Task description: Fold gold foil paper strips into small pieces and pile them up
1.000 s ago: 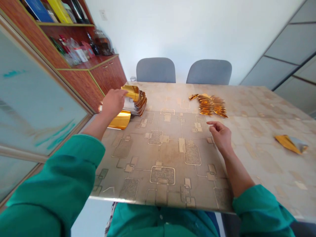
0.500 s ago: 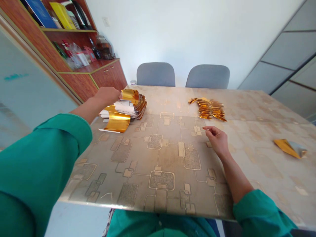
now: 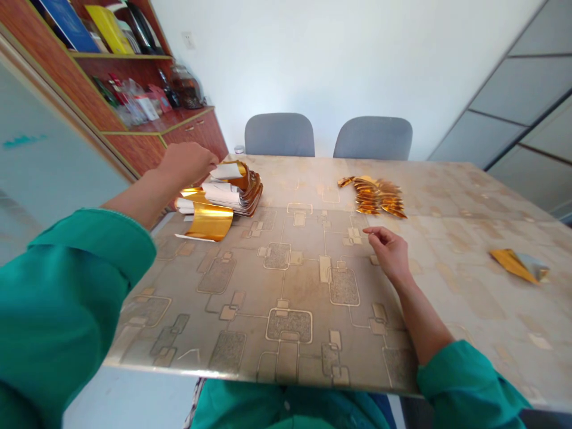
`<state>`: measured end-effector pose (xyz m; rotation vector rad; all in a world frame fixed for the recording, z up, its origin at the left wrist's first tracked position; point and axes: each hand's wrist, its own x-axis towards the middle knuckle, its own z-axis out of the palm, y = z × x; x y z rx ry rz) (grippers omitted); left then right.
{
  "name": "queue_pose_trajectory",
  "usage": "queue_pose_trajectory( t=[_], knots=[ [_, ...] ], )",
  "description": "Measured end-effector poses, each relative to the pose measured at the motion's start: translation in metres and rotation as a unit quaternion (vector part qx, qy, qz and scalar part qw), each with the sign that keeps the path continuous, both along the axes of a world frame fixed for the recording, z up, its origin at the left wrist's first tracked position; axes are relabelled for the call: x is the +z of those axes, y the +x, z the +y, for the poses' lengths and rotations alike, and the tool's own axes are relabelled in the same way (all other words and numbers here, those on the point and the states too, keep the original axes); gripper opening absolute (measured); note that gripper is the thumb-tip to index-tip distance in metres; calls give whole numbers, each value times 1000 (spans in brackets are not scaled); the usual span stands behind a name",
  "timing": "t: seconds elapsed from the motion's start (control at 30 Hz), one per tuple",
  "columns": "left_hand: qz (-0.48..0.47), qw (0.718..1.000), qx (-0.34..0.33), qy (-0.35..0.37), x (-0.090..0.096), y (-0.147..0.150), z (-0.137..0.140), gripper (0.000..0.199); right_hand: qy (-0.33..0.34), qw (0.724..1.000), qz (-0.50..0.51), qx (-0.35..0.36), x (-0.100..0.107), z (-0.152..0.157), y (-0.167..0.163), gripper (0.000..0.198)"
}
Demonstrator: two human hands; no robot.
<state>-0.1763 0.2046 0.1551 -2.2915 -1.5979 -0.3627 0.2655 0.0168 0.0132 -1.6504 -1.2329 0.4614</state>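
- At the far left corner of the table [image 3: 286, 280], my left hand [image 3: 185, 164] is raised over the stack of gold sheets [image 3: 232, 190], fingers pinched shut on the edge of the top sheet [image 3: 226, 171], whose white underside faces up.
- Just under that hand the stack lies on the table, its sheets curled, gold on one face and white on the other; one loose gold sheet [image 3: 208, 221] curls off the near side of the stack onto the table.
- Nearer the middle, my right hand [image 3: 388, 250] rests on the table with the fingers loosely curled and holding nothing, well apart from the stack.
- Beyond my right hand, a heap of folded gold pieces [image 3: 378, 195] sits on the table, near the fingertips but not touching them.
- Far off to the right lies a single folded gold piece [image 3: 518, 265], on its own.
- Behind the table stand two grey chairs [image 3: 279, 134], and to the left a wooden cabinet [image 3: 179, 131] with bottles and books on its shelves.
- Nothing lies between my hands.
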Motion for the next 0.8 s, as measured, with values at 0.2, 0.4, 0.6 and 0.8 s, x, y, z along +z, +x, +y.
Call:
queue_pose_trajectory(
  t=[0.2, 0.4, 0.6, 0.8],
  knots=[
    [-16, 995, -83, 43, -3, 60, -61, 27, 6, 1000, 8, 26, -5, 2, 1, 36],
    [-65, 962, -242, -104, -85, 125, -128, 30, -12, 998, 14, 60, -12, 4, 3, 34],
    [-85, 901, -338, -258, -131, 160, -175, 23, -15, 998, 6, 65, -8, 3, -2, 33],
    [-213, 922, -214, -242, -138, 170, -152, 40, -23, 996, -6, 83, -5, 1, -7, 32]
  ],
)
